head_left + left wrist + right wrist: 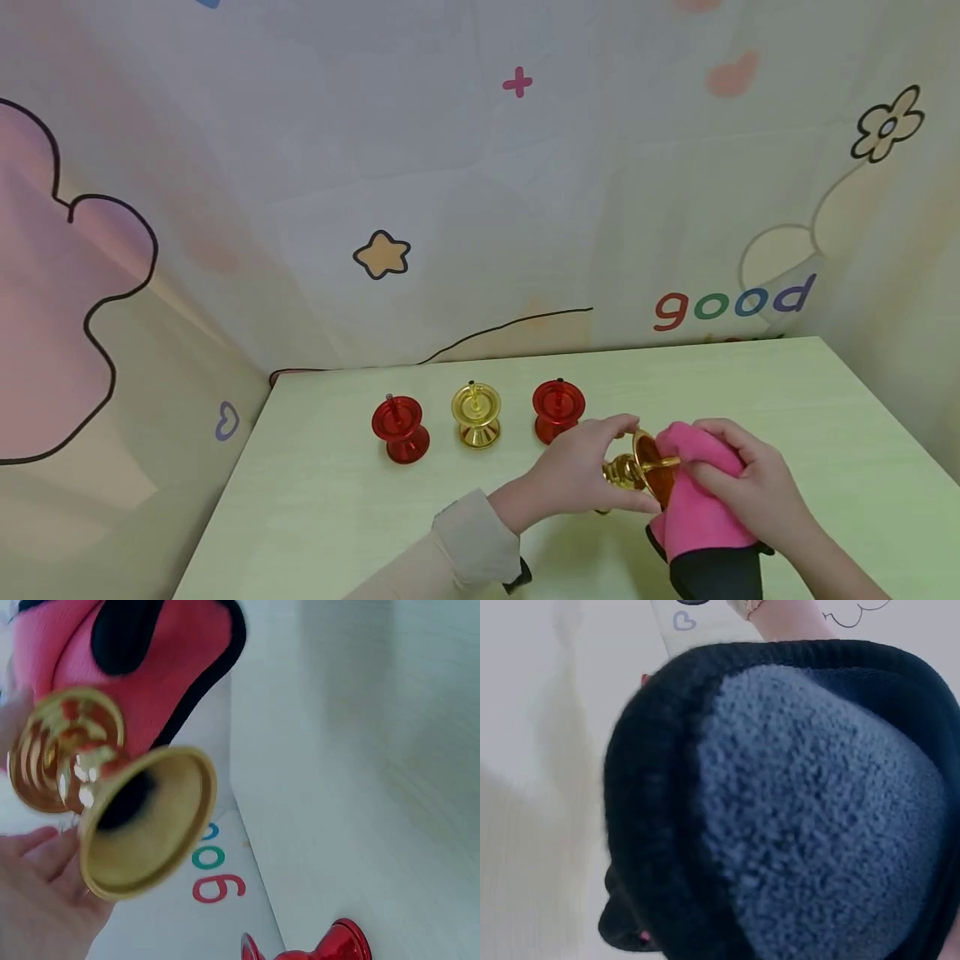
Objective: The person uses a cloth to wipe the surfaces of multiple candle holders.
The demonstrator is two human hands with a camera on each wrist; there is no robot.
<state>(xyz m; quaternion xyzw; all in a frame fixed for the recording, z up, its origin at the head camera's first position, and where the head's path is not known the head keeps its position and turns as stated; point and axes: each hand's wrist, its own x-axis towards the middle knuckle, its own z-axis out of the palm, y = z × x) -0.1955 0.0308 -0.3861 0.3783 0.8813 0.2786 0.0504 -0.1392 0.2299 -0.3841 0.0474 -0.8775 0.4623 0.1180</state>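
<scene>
My left hand (pixel 567 472) holds a gold candle holder (pixel 624 472) tipped on its side, fingers and thumb around its dish. A thin spike stands out of the dish toward the right. In the left wrist view, the holder's hollow flared base (pixel 161 832) faces the camera. My right hand (pixel 759 483) grips a pink cloth mitt (pixel 701 521) with black trim, its pink end against the dish beside the spike. The right wrist view is mostly filled by the mitt's black cuff (pixel 649 802) and fuzzy grey lining (pixel 817 802).
Behind my hands, a red candle holder (pixel 400 422), a gold candle holder (pixel 477 407) and another red candle holder (pixel 558 403) stand upright in a row on the pale table (pixel 322 500). A printed cloth backdrop (pixel 450 167) rises at the table's back edge.
</scene>
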